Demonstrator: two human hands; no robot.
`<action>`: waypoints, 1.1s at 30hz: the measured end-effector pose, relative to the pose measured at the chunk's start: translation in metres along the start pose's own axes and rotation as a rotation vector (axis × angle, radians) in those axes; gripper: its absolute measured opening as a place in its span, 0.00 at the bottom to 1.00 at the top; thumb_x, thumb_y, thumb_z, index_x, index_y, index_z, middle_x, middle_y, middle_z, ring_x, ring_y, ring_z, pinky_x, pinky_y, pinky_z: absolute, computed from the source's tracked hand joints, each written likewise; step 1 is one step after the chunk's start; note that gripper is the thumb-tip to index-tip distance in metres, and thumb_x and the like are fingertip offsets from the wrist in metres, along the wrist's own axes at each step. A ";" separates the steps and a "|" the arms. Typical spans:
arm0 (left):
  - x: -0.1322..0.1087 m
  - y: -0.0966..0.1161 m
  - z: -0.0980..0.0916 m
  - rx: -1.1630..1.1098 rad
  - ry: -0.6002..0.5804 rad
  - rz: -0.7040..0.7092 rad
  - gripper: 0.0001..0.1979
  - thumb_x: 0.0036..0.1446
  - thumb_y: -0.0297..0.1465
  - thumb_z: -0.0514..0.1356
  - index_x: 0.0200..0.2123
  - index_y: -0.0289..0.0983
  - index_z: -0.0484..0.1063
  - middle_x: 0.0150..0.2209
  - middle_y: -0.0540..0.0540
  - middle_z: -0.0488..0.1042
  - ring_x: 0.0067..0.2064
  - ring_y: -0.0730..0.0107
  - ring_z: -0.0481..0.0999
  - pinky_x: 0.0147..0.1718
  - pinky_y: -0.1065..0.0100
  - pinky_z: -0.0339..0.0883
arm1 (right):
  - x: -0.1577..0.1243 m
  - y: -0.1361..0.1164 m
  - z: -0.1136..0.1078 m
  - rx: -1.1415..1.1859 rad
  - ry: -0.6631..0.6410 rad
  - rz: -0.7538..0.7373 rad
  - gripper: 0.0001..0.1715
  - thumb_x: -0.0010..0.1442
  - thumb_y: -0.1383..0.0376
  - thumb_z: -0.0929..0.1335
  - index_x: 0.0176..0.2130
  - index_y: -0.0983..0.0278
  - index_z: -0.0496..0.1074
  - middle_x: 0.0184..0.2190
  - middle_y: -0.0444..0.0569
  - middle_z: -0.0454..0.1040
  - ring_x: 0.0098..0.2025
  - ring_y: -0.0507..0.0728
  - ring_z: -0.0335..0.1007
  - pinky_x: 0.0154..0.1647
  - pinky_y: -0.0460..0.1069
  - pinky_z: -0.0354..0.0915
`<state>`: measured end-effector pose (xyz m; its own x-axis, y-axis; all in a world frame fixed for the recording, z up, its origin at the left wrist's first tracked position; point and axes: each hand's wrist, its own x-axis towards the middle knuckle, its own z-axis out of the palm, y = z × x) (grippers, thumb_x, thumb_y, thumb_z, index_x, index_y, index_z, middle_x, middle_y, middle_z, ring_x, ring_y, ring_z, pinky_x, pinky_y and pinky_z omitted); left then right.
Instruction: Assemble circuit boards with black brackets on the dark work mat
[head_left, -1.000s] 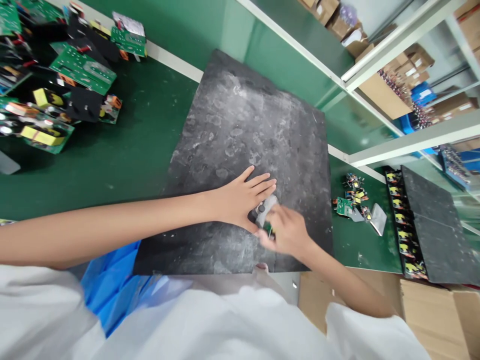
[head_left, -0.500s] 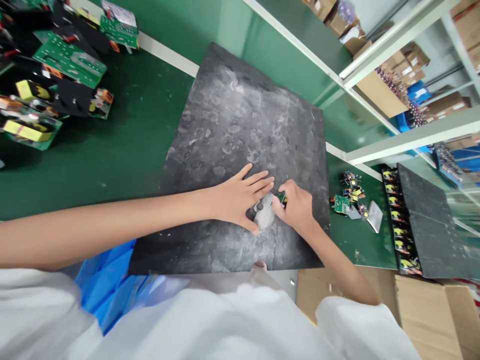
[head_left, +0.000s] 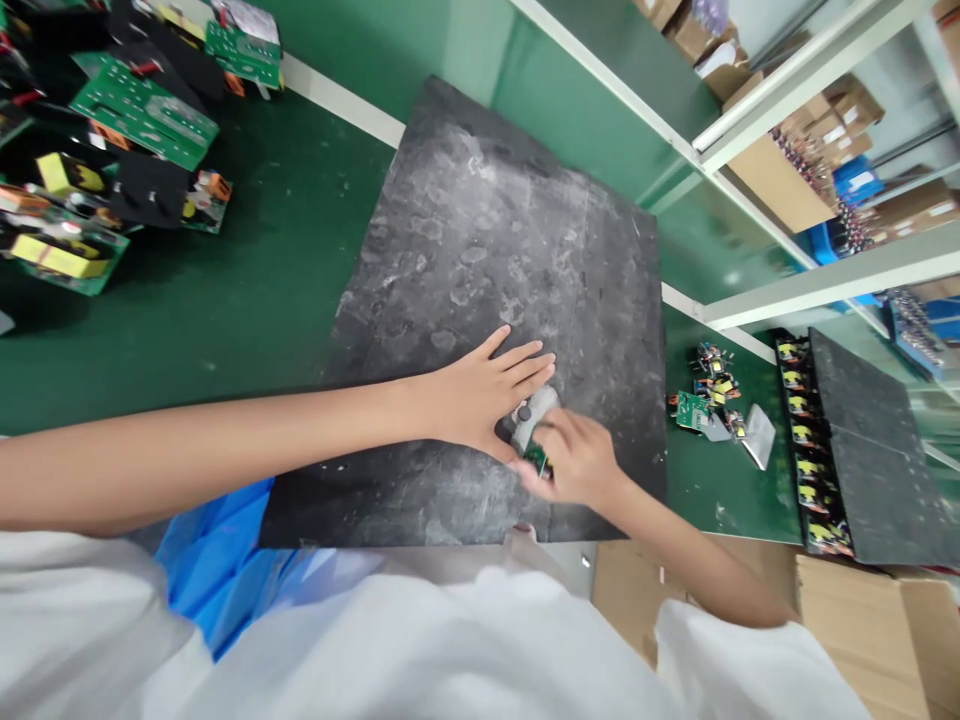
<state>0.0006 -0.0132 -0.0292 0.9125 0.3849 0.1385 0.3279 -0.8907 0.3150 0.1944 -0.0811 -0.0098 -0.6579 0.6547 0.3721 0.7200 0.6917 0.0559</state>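
My left hand [head_left: 484, 398] lies flat with fingers stretched out on a worn black mat [head_left: 480, 230]. Between its thumb and forefinger sits a small grey piece [head_left: 541, 402] with a dark round knob; whether the hand presses on it I cannot tell. My right hand [head_left: 581, 460] is closed on a small green circuit board [head_left: 537, 458], pinched by thumb and fingers. The board is beside the grey piece, close to the left thumb, and mostly hidden by the fingers.
Several circuit boards [head_left: 146, 110] with yellow parts are piled at the far left of the green bench. On the right stand a few small boards [head_left: 712, 385], a silver plate [head_left: 759, 437] and a black rack of boards [head_left: 862, 440]. A cardboard box [head_left: 855, 620] is below.
My right hand has moved down and left with the circuit board, from the right side of the grey piece to its lower edge. The left hand stays nearly in place.
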 end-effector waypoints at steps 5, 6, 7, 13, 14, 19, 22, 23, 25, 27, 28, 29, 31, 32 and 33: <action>0.000 0.000 0.000 0.002 -0.002 0.009 0.53 0.49 0.60 0.55 0.65 0.26 0.48 0.66 0.34 0.45 0.68 0.47 0.41 0.63 0.44 0.30 | 0.000 0.004 -0.002 -0.061 0.012 0.107 0.13 0.64 0.59 0.58 0.32 0.65 0.61 0.26 0.48 0.65 0.25 0.54 0.59 0.23 0.48 0.51; 0.000 0.000 0.000 0.001 -0.004 0.008 0.53 0.49 0.60 0.56 0.65 0.26 0.48 0.66 0.35 0.45 0.68 0.47 0.42 0.64 0.44 0.31 | -0.001 0.002 -0.003 -0.037 -0.001 0.059 0.13 0.63 0.59 0.59 0.32 0.64 0.61 0.26 0.48 0.65 0.25 0.54 0.59 0.23 0.48 0.51; 0.000 0.000 0.000 0.002 -0.004 0.007 0.53 0.49 0.59 0.56 0.65 0.27 0.48 0.66 0.35 0.45 0.68 0.47 0.42 0.64 0.44 0.31 | -0.002 0.000 -0.003 -0.012 -0.007 0.011 0.12 0.63 0.59 0.59 0.31 0.64 0.60 0.26 0.48 0.64 0.25 0.54 0.59 0.23 0.48 0.51; -0.001 0.002 -0.003 0.027 0.029 0.020 0.53 0.50 0.59 0.55 0.64 0.22 0.48 0.65 0.35 0.48 0.67 0.46 0.44 0.64 0.45 0.31 | -0.002 0.000 -0.003 -0.047 0.040 0.102 0.12 0.65 0.60 0.58 0.33 0.64 0.60 0.26 0.49 0.64 0.25 0.54 0.60 0.23 0.49 0.53; -0.001 0.002 -0.003 0.027 0.029 0.019 0.53 0.51 0.59 0.54 0.64 0.22 0.48 0.66 0.35 0.48 0.67 0.46 0.44 0.64 0.45 0.32 | -0.001 -0.002 -0.004 -0.040 0.024 0.091 0.11 0.64 0.60 0.59 0.32 0.64 0.60 0.25 0.49 0.64 0.25 0.54 0.60 0.22 0.49 0.53; 0.000 0.000 0.001 0.033 0.022 0.017 0.54 0.50 0.60 0.54 0.65 0.23 0.47 0.66 0.36 0.45 0.67 0.47 0.42 0.64 0.44 0.31 | 0.001 -0.003 -0.003 -0.024 0.024 -0.009 0.10 0.60 0.61 0.58 0.28 0.62 0.58 0.22 0.45 0.62 0.22 0.53 0.57 0.22 0.48 0.51; 0.001 -0.001 0.003 0.022 0.008 0.016 0.54 0.49 0.61 0.54 0.65 0.24 0.47 0.66 0.35 0.45 0.68 0.46 0.41 0.64 0.44 0.28 | 0.002 0.002 0.000 -0.087 0.070 0.096 0.09 0.59 0.63 0.58 0.29 0.63 0.60 0.23 0.46 0.64 0.23 0.53 0.58 0.22 0.48 0.51; 0.001 -0.001 0.002 0.017 0.002 0.014 0.54 0.49 0.61 0.54 0.65 0.24 0.47 0.66 0.35 0.45 0.68 0.47 0.41 0.64 0.44 0.28 | 0.002 0.001 0.001 -0.081 0.068 0.101 0.09 0.59 0.63 0.58 0.29 0.63 0.60 0.23 0.47 0.64 0.23 0.53 0.58 0.22 0.48 0.51; 0.001 0.000 0.002 0.013 -0.010 0.009 0.54 0.49 0.60 0.55 0.65 0.25 0.47 0.66 0.36 0.44 0.68 0.48 0.41 0.64 0.45 0.28 | 0.001 -0.003 0.001 -0.034 0.054 0.041 0.08 0.58 0.62 0.59 0.28 0.63 0.60 0.23 0.46 0.64 0.23 0.53 0.58 0.23 0.48 0.51; 0.000 0.000 0.001 0.014 -0.019 0.004 0.54 0.50 0.60 0.55 0.66 0.26 0.45 0.67 0.37 0.43 0.68 0.50 0.39 0.64 0.46 0.27 | -0.001 -0.005 0.001 0.000 0.056 -0.009 0.08 0.57 0.62 0.59 0.28 0.62 0.60 0.22 0.45 0.63 0.23 0.53 0.57 0.23 0.48 0.50; 0.001 0.000 0.001 0.014 -0.023 -0.001 0.54 0.50 0.60 0.55 0.66 0.26 0.45 0.67 0.37 0.42 0.68 0.50 0.39 0.64 0.46 0.25 | -0.002 -0.004 0.001 -0.008 0.063 0.006 0.08 0.58 0.62 0.59 0.28 0.63 0.60 0.22 0.45 0.63 0.23 0.53 0.57 0.22 0.48 0.50; 0.001 0.000 0.001 0.012 -0.028 -0.005 0.53 0.50 0.60 0.54 0.66 0.27 0.44 0.67 0.38 0.42 0.68 0.51 0.38 0.64 0.47 0.24 | -0.003 -0.002 0.001 -0.028 0.067 0.048 0.08 0.58 0.63 0.59 0.29 0.63 0.61 0.23 0.46 0.64 0.23 0.53 0.57 0.22 0.48 0.51; 0.001 0.000 0.001 0.003 -0.029 -0.008 0.53 0.50 0.60 0.54 0.66 0.28 0.45 0.67 0.38 0.42 0.68 0.50 0.38 0.64 0.47 0.23 | -0.004 0.001 0.001 -0.063 0.059 0.147 0.08 0.59 0.63 0.59 0.30 0.64 0.62 0.24 0.47 0.65 0.24 0.53 0.58 0.23 0.48 0.51; 0.001 0.000 0.001 -0.004 -0.023 -0.005 0.53 0.50 0.60 0.54 0.66 0.28 0.45 0.67 0.37 0.43 0.68 0.49 0.38 0.64 0.47 0.24 | -0.005 0.002 0.000 -0.065 0.046 0.161 0.08 0.59 0.63 0.59 0.31 0.64 0.62 0.25 0.47 0.65 0.24 0.53 0.58 0.23 0.48 0.51; 0.001 0.000 0.001 -0.010 -0.015 -0.001 0.52 0.50 0.60 0.54 0.66 0.28 0.46 0.67 0.37 0.43 0.68 0.49 0.39 0.64 0.47 0.25 | -0.006 0.002 -0.001 -0.053 0.031 0.138 0.08 0.59 0.63 0.60 0.30 0.64 0.62 0.25 0.47 0.65 0.24 0.53 0.57 0.23 0.48 0.51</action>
<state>0.0015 -0.0131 -0.0297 0.9160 0.3817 0.1239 0.3261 -0.8879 0.3245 0.1997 -0.0835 -0.0113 -0.5453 0.7325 0.4076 0.8145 0.5780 0.0510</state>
